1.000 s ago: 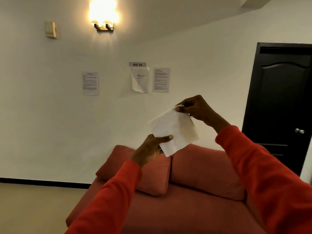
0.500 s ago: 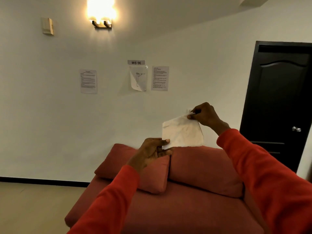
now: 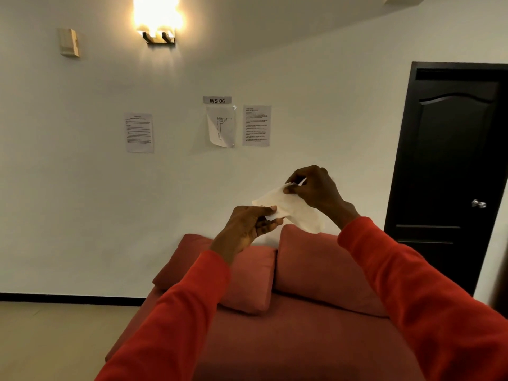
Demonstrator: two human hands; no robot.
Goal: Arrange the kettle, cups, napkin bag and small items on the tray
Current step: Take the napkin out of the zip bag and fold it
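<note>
I hold a white napkin (image 3: pixel 288 209) up in the air in front of me, above the sofa. My left hand (image 3: pixel 248 226) pinches its lower left corner between thumb and fingers. My right hand (image 3: pixel 316 189) pinches its upper edge, and the sheet sags and crumples between the two hands. Both arms wear red sleeves. No kettle, cups, tray or small items are in view.
A red sofa (image 3: pixel 288 339) with two cushions (image 3: pixel 316 268) stands below my hands against a white wall. Papers and a "WS 06" label (image 3: pixel 217 100) hang on the wall. A dark door (image 3: pixel 450 171) is at the right. A wall lamp (image 3: pixel 158 20) glows above.
The hands have dropped lower and come closer together. The napkin, held flat and stretched before, is now slack and crumpled between them.
</note>
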